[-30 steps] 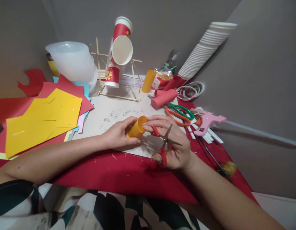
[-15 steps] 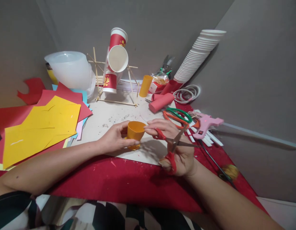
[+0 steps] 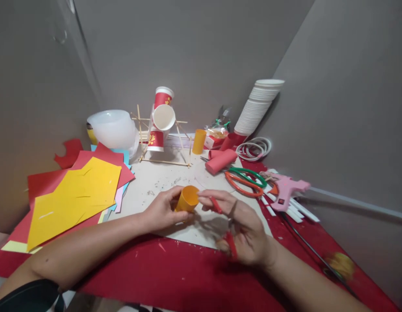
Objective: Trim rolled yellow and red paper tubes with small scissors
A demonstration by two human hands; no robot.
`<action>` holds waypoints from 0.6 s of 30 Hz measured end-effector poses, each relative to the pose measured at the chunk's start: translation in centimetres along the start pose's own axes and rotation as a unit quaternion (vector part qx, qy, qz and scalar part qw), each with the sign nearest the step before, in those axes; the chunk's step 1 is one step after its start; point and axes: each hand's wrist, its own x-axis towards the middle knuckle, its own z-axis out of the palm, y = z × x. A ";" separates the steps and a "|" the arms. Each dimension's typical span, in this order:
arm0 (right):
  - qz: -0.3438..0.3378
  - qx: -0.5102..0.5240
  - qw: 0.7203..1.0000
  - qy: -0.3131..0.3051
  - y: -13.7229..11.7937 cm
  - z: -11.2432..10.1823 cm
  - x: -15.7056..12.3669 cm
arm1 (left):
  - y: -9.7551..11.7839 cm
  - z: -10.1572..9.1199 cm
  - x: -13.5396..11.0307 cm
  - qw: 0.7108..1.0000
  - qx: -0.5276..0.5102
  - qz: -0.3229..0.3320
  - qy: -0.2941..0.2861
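My left hand (image 3: 166, 210) is closed around a short yellow paper tube (image 3: 189, 198), its round opening tipped toward me. The red-handled scissors (image 3: 231, 246) hang on the fingers of my right hand (image 3: 246, 227), with thumb and fingers in the spread loops. Their blades are blurred and mostly lost against the palm. The right fingertips are at the rim of the tube; whether they touch it I cannot tell. Both hands are over a pale board (image 3: 165, 178) on the red tabletop (image 3: 175, 268).
Yellow sheets (image 3: 77, 195) and red paper lie at left. Behind stands a stick frame (image 3: 165, 162) holding paper cups (image 3: 164, 117). Another yellow tube (image 3: 199, 141), red tubes (image 3: 220, 161), a cup stack (image 3: 257, 108), green-handled scissors (image 3: 249, 177) and a pink glue gun (image 3: 290, 188) are rear and right.
The view has tilted up, so the objects sit lower. The yellow tube now has its opening turned more toward me. The scissors have turned in my right hand, and their blades show less.
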 end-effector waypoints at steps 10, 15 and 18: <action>-0.017 -0.039 0.999 0.034 0.3 0.2 0.0 | -0.3 -0.6 -0.1 0.977 0.167 0.104 0.086; 0.088 -0.053 0.990 0.101 0.1 -0.3 -0.2 | -0.5 -1.0 0.3 0.970 0.098 0.103 0.197; 0.114 -0.043 0.987 0.101 0.2 -0.3 -0.6 | -0.5 -0.7 0.7 0.978 -0.058 0.016 0.200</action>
